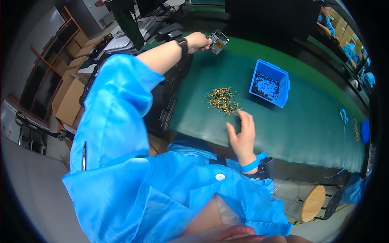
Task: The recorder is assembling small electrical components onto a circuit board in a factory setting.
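Right hand [243, 135] nearest, fingers spread, empty, hovering at 6 o'clock of brass parts pile [223, 100] on green table [300, 121]. Left hand [197, 41] extended to 11 o'clock, pinching small circuit board [218, 41] clear of the pile. Blue bin [283, 83] at 3 o'clock of pile, within reach.

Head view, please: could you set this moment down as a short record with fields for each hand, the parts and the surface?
Left hand: left hand, arm stretched out, holds a small circuit board over the far edge of the mat
Right hand: right hand, fingers open, holds nothing, just short of the pile
Parts: pile of small brass-coloured parts; blue bin of small dark parts
Surface: green mat
Seat: round wooden stool, lower right
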A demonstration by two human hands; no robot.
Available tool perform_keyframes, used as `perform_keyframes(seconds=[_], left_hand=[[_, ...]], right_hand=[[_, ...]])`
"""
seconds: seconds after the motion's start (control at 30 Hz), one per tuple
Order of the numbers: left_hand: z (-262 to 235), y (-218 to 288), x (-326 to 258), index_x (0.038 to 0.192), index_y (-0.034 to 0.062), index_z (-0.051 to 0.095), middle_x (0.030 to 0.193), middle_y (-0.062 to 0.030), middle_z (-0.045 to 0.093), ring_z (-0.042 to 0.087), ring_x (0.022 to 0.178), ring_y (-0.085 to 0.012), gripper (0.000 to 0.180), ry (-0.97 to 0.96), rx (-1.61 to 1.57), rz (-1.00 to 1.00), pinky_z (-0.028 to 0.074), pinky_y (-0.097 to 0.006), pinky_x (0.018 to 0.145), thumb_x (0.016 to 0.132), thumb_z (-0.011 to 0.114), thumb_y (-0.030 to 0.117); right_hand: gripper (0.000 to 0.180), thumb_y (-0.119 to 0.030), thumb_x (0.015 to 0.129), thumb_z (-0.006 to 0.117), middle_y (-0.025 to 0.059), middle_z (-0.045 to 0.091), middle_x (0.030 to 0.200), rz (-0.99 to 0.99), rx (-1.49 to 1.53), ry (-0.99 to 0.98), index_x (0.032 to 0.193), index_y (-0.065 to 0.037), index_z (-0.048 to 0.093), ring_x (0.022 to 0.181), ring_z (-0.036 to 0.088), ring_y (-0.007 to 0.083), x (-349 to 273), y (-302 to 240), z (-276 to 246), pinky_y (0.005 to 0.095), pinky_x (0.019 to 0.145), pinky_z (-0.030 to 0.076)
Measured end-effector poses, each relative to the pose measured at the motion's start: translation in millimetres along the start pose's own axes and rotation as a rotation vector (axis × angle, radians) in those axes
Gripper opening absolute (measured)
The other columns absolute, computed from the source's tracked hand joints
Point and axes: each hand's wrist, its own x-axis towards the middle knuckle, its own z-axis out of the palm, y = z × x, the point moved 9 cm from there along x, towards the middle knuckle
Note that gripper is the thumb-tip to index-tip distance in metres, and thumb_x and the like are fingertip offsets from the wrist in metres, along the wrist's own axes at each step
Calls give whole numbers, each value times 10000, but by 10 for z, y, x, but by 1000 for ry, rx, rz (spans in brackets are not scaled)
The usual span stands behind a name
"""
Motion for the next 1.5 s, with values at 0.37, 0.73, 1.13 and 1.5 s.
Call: perform_keyframes(seconds=[0.37,0.73,1.13,1.5], left_hand=[[343,-359,1096,1166,51,457,1199,-156,447,501,1047,-256,338,259,-441,-9,448,-418,826,831,491,80],[-1257,261,-184,1192,43,477,1128,-176,535,517,1041,-300,616,187,1185,100,390,-373,900,742,517,461],[-3909,-2980,-2220,959,-45,564,921,-235,586,574,863,-359,605,1531,942,-413,453,-422,767,745,530,520],[-4178,-2758,-1588,1151,-12,494,1154,-247,480,454,1096,-343,648,1085,792,-461,369,-393,927,754,529,499]], right_hand=[[361,-47,673,633,162,544,991,51,69,-84,1015,-9,523,928,516,341,20,15,83,387,805,422],[288,0,699,586,161,536,967,183,42,-8,983,8,540,908,521,309,-36,149,-1,346,818,407],[287,-23,760,551,142,505,1021,32,-222,-128,1042,6,511,987,477,285,-28,-45,196,363,877,363],[241,6,774,523,137,494,1016,121,-142,-92,1014,18,508,960,484,268,-53,82,197,340,869,364]])
